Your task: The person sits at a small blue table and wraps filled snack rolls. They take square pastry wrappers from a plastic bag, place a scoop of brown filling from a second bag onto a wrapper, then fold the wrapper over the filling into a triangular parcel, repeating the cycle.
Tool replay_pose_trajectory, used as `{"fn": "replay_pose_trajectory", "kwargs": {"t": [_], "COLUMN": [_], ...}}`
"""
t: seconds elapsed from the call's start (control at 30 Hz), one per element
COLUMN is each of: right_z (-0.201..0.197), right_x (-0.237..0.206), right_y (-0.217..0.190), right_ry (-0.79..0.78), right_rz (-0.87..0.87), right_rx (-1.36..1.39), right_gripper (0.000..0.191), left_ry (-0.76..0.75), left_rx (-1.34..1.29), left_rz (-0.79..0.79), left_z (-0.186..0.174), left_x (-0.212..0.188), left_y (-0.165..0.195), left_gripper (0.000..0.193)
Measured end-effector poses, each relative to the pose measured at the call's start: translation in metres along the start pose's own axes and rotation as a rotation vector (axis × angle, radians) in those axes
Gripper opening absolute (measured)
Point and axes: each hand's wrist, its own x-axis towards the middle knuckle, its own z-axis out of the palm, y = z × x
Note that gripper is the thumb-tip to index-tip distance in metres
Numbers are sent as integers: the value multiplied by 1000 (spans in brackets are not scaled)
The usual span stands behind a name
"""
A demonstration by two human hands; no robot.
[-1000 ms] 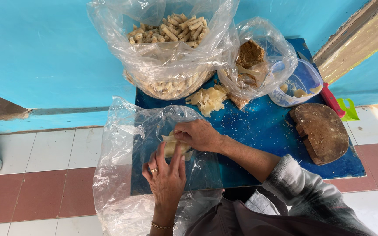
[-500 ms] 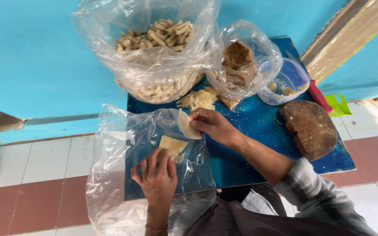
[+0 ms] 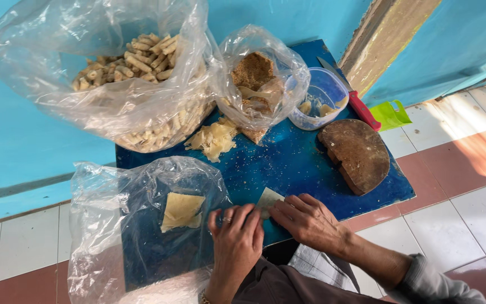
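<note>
Two-hand point(image 3: 236, 239) point(image 3: 309, 221) grip on one pale sheet point(image 3: 268, 200); three bags point(image 3: 142, 225) nearby.

On the table point(image 3: 310, 169): two filled bags point(image 3: 125, 84) at the rear, a tub point(image 3: 319, 101) to their right, a chopping block point(image 3: 358, 155) right, an open bag point(image 3: 142, 225) front left holding wrappers point(image 3: 181, 211).

Both hands cover most of the pale sheet point(image 3: 268, 198) near the blue table's point(image 3: 288, 163) front edge. The left hand point(image 3: 236, 243) is cut off at the wrist by the bottom edge. Knife blade point(image 3: 328, 63) half hidden behind the plastic tub point(image 3: 323, 97).
</note>
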Motion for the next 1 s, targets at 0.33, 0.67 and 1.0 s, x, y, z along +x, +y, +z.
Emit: {"fn": "replay_pose_trajectory", "kwargs": {"t": [0.33,0.67,1.0], "right_z": [4,-55,-11], "right_x": [-17,19,76], "right_y": [7,183,285], "right_ry": [188,310,-289], "right_rz": [225,642,588], "right_rx": [258,-44,-287], "right_gripper": [34,17,45], "left_ry": [-57,-159,-183], "left_rx": [30,150,83], "left_rz": [59,135,88], "left_z": [17,25,28], "left_x": [6,2,4], "left_y": [9,16,17], "left_gripper": [28,36,33]}}
